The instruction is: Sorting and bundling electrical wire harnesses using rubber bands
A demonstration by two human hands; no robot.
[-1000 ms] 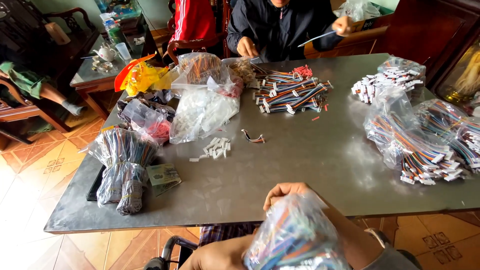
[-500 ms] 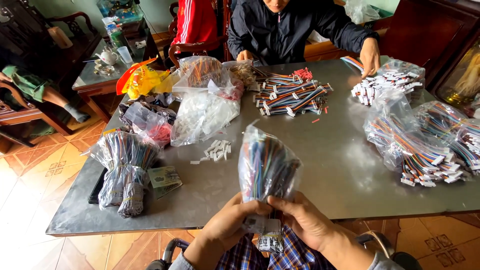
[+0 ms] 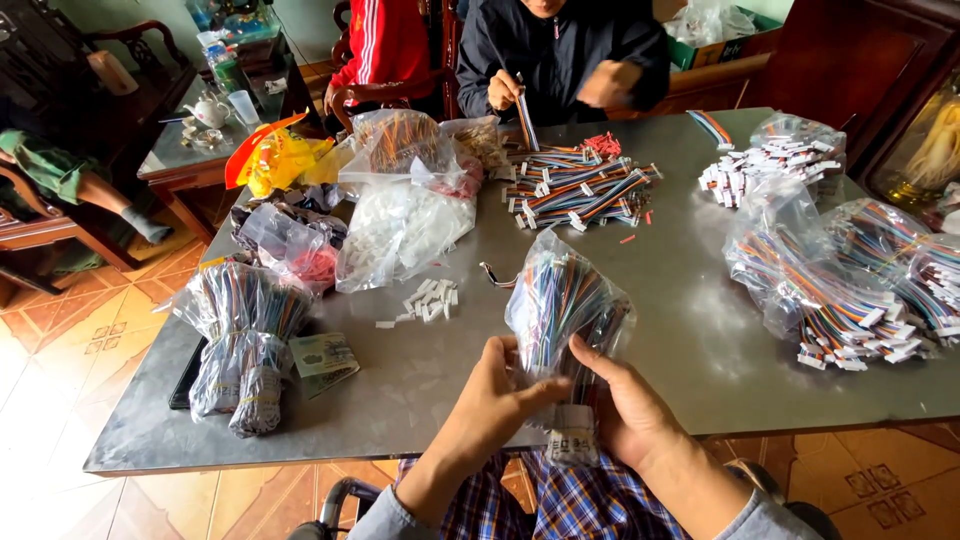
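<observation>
A big grey table fills most of the view. The person's two hands meet at its near edge, and everything else lies out from that spot.

Far past the hands, across the table, another person in a dark jacket sits and works on a heap of striped wires with white plugs.

Off to the right of the hands lie big clear bags full of coloured wires.

Up and to the left of the hands sits a clear bag of white plugs. Farther left are bundles of wires in plastic wrap, with a folded green paper just beside them.

Between the hands stands the clear bag of coloured wires. It is upright, with its top above the fingers and its bottom end low at the table edge.

The left hand is curled around the bag's lower left side, and its thumb presses on the front. The right hand wraps the lower right side, fingers bent in and squeezing the plastic. Both hands touch the bag.

Just below the hands hangs a small white label at the bag's bottom.

A little up and left of the hands lies a small pile of loose white plugs on the table.
</observation>
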